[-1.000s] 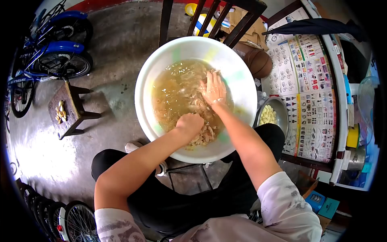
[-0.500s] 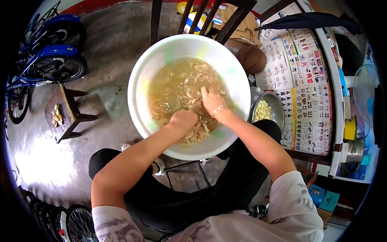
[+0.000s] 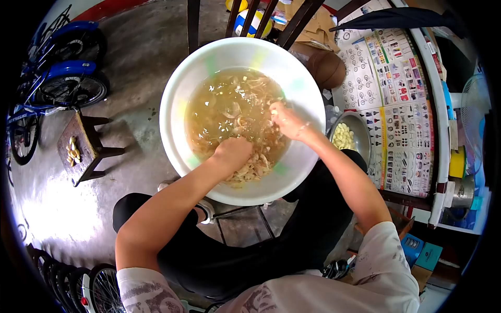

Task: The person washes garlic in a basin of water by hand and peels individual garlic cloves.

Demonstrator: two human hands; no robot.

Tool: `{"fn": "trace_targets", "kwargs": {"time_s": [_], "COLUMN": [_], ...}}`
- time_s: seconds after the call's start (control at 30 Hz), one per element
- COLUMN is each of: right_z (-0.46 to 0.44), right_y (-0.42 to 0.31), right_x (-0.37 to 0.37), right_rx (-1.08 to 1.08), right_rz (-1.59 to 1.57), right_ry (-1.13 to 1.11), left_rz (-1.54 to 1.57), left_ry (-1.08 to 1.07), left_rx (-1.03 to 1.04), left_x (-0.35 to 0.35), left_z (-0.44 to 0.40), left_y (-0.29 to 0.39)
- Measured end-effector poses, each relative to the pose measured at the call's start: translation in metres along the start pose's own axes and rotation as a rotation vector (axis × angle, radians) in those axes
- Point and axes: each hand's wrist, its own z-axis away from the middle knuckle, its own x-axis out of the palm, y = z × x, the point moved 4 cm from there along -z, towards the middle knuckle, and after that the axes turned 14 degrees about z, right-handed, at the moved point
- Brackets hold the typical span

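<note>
A large white basin (image 3: 175, 125) holds cloudy yellowish water with many thin, pale-brown skins (image 3: 253, 169) that look like garlic peel. My left hand (image 3: 234, 155) is curled like a fist among the skins at the near side, its fingertips hidden under it. Toward the basin's right side, my right hand (image 3: 288, 122) has its fingers bent and pressed together at the water's edge. Something small and pale may be at its fingertips, too small to name. Right of the basin, a metal bowl (image 3: 364, 136) contains peeled garlic cloves (image 3: 342, 136).
A wooden stool (image 3: 86, 148) with several cloves (image 3: 73, 151) stands at left, near parked bicycles (image 3: 68, 86). Dark chair slats (image 3: 234, 23) rise behind the basin. A brown basketball (image 3: 326, 69) and a poster-covered table (image 3: 399, 117) are at right.
My right hand has moved right, toward the basin's side, and its fingers are more curled. My left hand stays low in the skins, shifted slightly. The view has moved a little.
</note>
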Motion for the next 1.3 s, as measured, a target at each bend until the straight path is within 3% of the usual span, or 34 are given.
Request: {"fn": "trace_targets", "kwargs": {"time_s": [0.03, 0.13, 0.17, 0.23, 0.3, 0.37, 0.4, 0.43, 0.5, 0.67, 0.93, 1.07, 1.27, 1.3], "right_z": [0.004, 0.007, 0.006, 0.011, 0.014, 0.013, 0.008, 0.005, 0.003, 0.009, 0.000, 0.000, 0.000, -0.001], "right_y": [-0.001, -0.001, 0.002, -0.006, -0.026, -0.033, -0.034, -0.033, -0.038, -0.056, -0.058, -0.061, -0.057, -0.058], "right_x": [-0.007, -0.016, -0.014, -0.022, -0.036, -0.039, -0.035, -0.033, -0.025, -0.031, -0.016, -0.010, -0.018, -0.020], "right_rx": [-0.005, -0.155, -0.161, -0.034, 0.052, 0.093, 0.049, 0.046, 0.101, 0.083, 0.126, 0.247, 0.073, 0.040], "right_rz": [-0.005, -0.533, -0.543, -1.003, -1.069, -1.288, -1.349, -1.358, -1.573, -1.577, -1.590, -1.587, -1.559, -1.570], "right_ry": [-0.004, 0.149, 0.151, -0.067, -0.052, -0.086, -0.094, -0.095, -0.198, -0.267, -0.119, -0.034, -0.094, -0.140], "left_rz": [0.045, 0.103, 0.120, 0.062, 0.004, 0.286, 0.535, 0.528, 1.077, 1.094, 0.550, 0.535, 0.561, 0.699], "left_ry": [-0.001, 0.025, 0.050, 0.127, 0.198, 0.460, 0.691, 0.686, 0.665, 0.669, 0.719, 0.652, 0.634, 0.581], "left_rx": [-0.013, -0.032, -0.037, 0.003, 0.044, 0.055, 0.149, 0.144, -0.102, -0.209, 0.218, 0.213, 0.155, 0.033], "left_x": [-0.001, -0.009, -0.013, -0.022, -0.042, -0.077, -0.088, -0.093, -0.099, -0.104, -0.111, -0.106, -0.101, -0.101], "left_z": [0.000, 0.000, 0.002, 0.005, 0.011, 0.022, 0.020, 0.016, 0.014, 0.012, 0.017, 0.015, 0.014, 0.013], "left_y": [-0.001, 0.000, 0.000, 0.001, 0.007, 0.017, 0.015, 0.012, -0.003, -0.007, 0.017, 0.016, 0.006, -0.001]}}
